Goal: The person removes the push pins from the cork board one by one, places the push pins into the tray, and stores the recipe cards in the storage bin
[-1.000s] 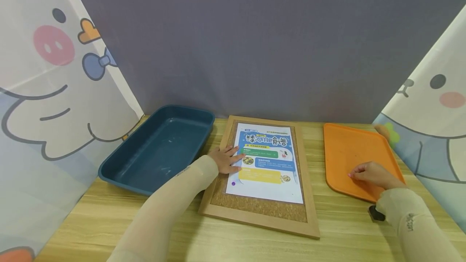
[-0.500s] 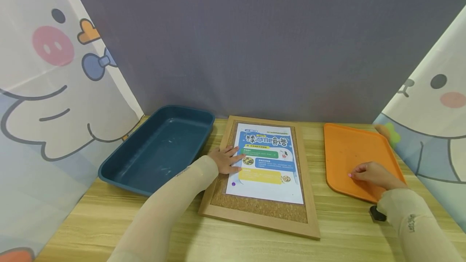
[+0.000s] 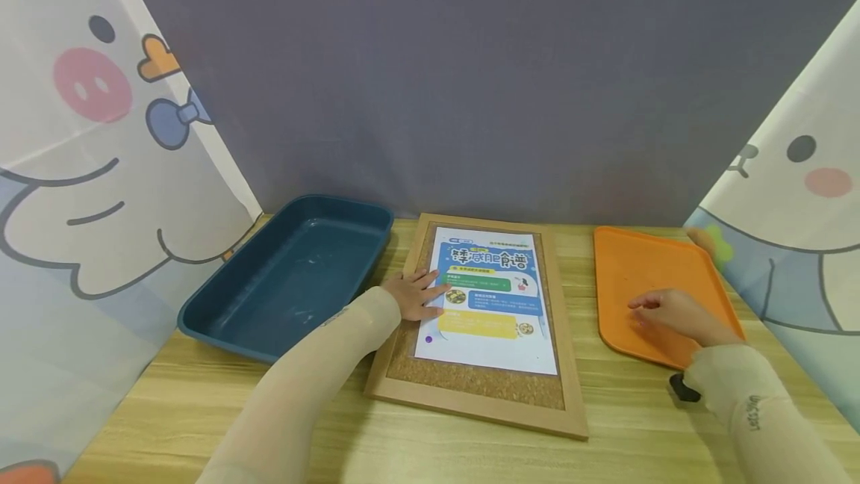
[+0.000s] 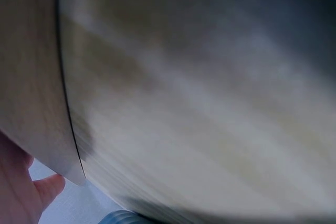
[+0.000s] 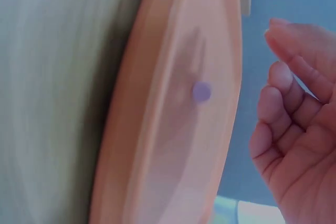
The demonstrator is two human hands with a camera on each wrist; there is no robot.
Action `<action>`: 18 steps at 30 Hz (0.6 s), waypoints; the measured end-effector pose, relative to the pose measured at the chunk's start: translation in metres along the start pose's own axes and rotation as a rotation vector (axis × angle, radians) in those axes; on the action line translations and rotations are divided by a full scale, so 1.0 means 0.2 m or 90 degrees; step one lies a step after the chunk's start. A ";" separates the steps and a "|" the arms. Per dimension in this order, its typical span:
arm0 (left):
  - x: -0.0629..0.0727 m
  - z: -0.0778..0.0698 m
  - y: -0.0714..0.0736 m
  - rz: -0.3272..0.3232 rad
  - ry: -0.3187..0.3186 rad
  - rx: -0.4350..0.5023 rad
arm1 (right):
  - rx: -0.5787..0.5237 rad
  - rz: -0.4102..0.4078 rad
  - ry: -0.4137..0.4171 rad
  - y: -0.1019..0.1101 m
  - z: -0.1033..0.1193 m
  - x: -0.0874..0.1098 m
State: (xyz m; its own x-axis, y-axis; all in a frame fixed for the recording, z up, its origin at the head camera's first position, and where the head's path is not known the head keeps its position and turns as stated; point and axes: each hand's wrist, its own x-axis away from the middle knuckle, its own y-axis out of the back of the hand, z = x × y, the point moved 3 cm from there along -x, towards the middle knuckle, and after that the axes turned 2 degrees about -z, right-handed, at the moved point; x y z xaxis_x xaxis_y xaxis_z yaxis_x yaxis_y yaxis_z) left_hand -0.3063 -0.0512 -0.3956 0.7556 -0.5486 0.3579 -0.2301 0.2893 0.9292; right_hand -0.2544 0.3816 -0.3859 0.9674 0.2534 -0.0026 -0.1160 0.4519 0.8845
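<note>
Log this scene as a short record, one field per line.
left hand: fingers spread, resting on the paper
right hand: above the orange tray, fingers curled; cannot tell whether it holds anything
paper: printed, lying on the board
board: cork, wooden frame, flat on the table
orange tray: right of the board
purple piece: small, in the orange tray, seen in the right wrist view
blue tub: left of the board
table: wood-grain
</note>
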 end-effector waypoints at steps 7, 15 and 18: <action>0.00 0.00 -0.01 0.000 -0.001 0.007 | -0.033 0.007 -0.001 -0.04 0.10 -0.03; -0.01 0.01 -0.01 0.000 -0.001 0.010 | -0.061 0.015 0.036 -0.09 0.25 -0.06; -0.01 0.02 -0.01 0.000 0.001 0.010 | -0.082 0.022 0.044 -0.12 0.30 -0.08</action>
State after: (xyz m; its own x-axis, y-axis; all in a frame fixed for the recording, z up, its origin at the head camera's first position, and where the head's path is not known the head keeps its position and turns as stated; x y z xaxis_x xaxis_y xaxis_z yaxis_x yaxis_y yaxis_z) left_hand -0.3095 -0.0534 -0.3987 0.7562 -0.5479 0.3577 -0.2392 0.2774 0.9305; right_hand -0.2535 0.3155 -0.3796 0.9451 0.3266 -0.0086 -0.1815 0.5469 0.8173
